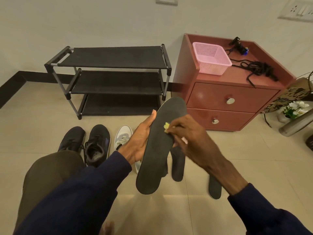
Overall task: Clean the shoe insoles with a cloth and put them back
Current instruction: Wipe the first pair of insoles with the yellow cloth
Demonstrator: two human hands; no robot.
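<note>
My left hand (140, 139) grips a long black insole (157, 160) by its left edge, holding it up over the floor. Against the insole's upper half, my right hand (191, 141) pinches a small yellow cloth (166, 127); most of the cloth is hidden under the fingers. Two more dark insoles lie on the tiles below, one (177, 165) partly behind the held insole and one (214, 188) under my right forearm. A pair of black sneakers (96, 146) stands on the floor to the left, with a white and grey sneaker (122, 137) beside them.
A black three-tier shoe rack (115, 78) stands against the wall. Right of it is a red two-drawer cabinet (225, 102) with a pink basket (210, 58) and black cords (257, 68) on top. White flowers (296, 108) sit at the far right. My knee (50, 172) is at lower left.
</note>
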